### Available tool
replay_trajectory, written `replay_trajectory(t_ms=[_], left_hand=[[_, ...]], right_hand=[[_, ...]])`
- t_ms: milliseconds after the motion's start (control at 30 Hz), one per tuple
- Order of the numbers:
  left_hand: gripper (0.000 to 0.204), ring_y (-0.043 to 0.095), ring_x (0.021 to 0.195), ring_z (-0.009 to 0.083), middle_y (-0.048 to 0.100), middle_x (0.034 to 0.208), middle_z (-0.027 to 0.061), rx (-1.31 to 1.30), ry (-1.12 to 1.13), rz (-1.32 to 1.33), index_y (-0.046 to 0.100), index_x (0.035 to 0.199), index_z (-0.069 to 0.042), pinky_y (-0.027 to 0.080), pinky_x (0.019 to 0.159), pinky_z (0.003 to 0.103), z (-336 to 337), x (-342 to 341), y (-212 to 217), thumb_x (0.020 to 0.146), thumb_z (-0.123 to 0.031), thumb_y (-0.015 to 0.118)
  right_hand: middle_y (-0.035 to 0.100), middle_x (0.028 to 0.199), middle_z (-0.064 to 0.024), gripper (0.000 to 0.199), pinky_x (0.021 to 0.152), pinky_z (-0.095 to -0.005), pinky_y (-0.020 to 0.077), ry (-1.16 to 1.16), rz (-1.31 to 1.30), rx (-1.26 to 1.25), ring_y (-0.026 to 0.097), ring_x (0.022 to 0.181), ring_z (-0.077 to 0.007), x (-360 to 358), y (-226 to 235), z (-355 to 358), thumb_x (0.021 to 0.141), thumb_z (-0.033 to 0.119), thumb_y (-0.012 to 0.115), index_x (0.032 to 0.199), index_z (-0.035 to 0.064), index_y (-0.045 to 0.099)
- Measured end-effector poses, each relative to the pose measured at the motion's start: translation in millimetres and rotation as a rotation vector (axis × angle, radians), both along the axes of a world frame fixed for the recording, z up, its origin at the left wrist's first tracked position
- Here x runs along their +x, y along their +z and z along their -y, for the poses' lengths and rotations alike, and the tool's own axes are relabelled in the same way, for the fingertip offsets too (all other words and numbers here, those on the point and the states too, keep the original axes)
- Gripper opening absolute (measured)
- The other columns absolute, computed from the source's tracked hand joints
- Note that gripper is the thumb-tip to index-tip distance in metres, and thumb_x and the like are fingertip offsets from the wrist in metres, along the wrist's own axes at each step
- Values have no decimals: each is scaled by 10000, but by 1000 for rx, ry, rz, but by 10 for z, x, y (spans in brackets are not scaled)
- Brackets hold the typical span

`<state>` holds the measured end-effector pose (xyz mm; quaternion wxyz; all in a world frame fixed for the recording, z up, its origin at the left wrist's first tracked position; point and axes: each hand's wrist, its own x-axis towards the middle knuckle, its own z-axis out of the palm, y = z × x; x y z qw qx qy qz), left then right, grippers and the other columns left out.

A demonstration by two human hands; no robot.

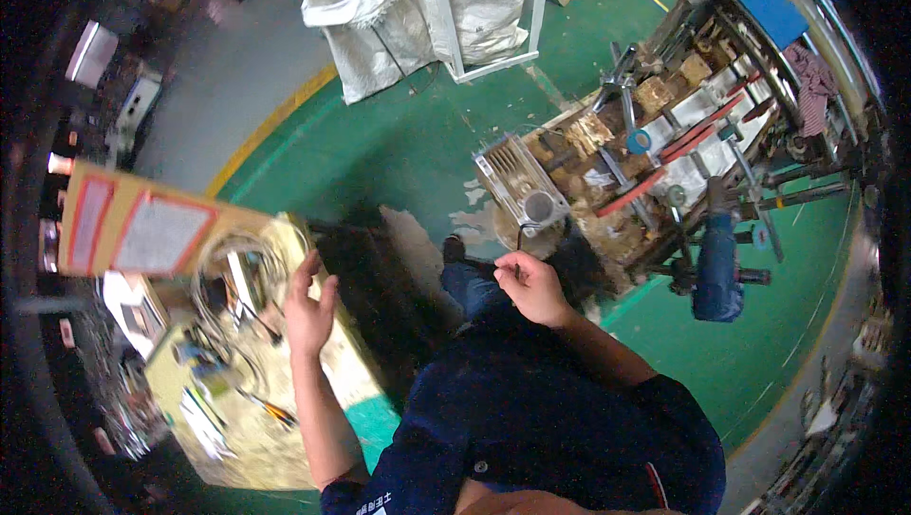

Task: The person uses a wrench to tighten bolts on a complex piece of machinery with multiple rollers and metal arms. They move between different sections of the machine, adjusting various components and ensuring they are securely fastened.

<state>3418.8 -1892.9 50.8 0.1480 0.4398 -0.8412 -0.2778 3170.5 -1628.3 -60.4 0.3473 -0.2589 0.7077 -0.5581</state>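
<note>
My right hand [533, 289] is closed, its fingers pinched on a thin dark bent rod [519, 238] that looks like a hex key. Just beyond it, a grey finned metal housing [512, 173] with a round opening rests at the near end of a cluttered bench. The rod's upper end overlaps the housing's edge; whether they touch I cannot tell. My left hand [309, 311] is open and empty, fingers apart, over the edge of the table [332, 373] on the left. Near it lie a coil of pale cable [213, 273] and orange-handled pliers [275, 411].
The bench [607, 249] on the right carries metal bars, red strips and clamps. A blue motor [718, 273] juts from its side. White sacks [365, 31] and a white frame [455, 64] stand ahead on the green floor [313, 159]. A board with papers [133, 221] borders the left table.
</note>
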Motion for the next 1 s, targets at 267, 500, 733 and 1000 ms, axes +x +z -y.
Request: replay_trajectory(t_ms=[267, 500, 733, 1000], left_hand=[[678, 580, 1262, 354, 598, 1349, 238, 540, -289, 432, 471, 1445, -48, 470, 1029, 416, 1760, -629, -462, 896, -361, 716], [657, 609, 1213, 371, 624, 1306, 237, 514, -395, 387, 497, 1421, -33, 485, 1008, 423, 3315, -1440, -1053, 883, -337, 723], [630, 598, 1224, 372, 619, 1311, 239, 196, -479, 326, 515, 1401, -19, 486, 1010, 425, 4921, -3411, -797, 875, -290, 731], [625, 579, 1229, 389, 611, 1320, 230, 179, -1082, 291, 524, 1393, -26, 472, 1016, 428, 5083, -6083, -648, 864, -281, 738]], right_hand=[[684, 858, -68, 240, 690, -293, 514, -160, -27, 76, 641, 750, -146, -539, 427, 1803, 916, 224, 693, 1072, 47, 647], [724, 1028, -117, 289, 821, -360, 541, -391, -91, 311, 697, 937, -243, -1310, 604, 2693, 920, 286, 687, 1135, 94, 668], [720, 1029, -116, 284, 806, -347, 546, -561, -218, 229, 696, 872, -229, -1934, 394, 3591, 908, 244, 728, 1116, 62, 667], [695, 962, -42, 215, 732, -275, 520, -935, -39, 213, 632, 847, -111, -2914, 190, 3887, 912, 171, 720, 1083, 49, 677]])
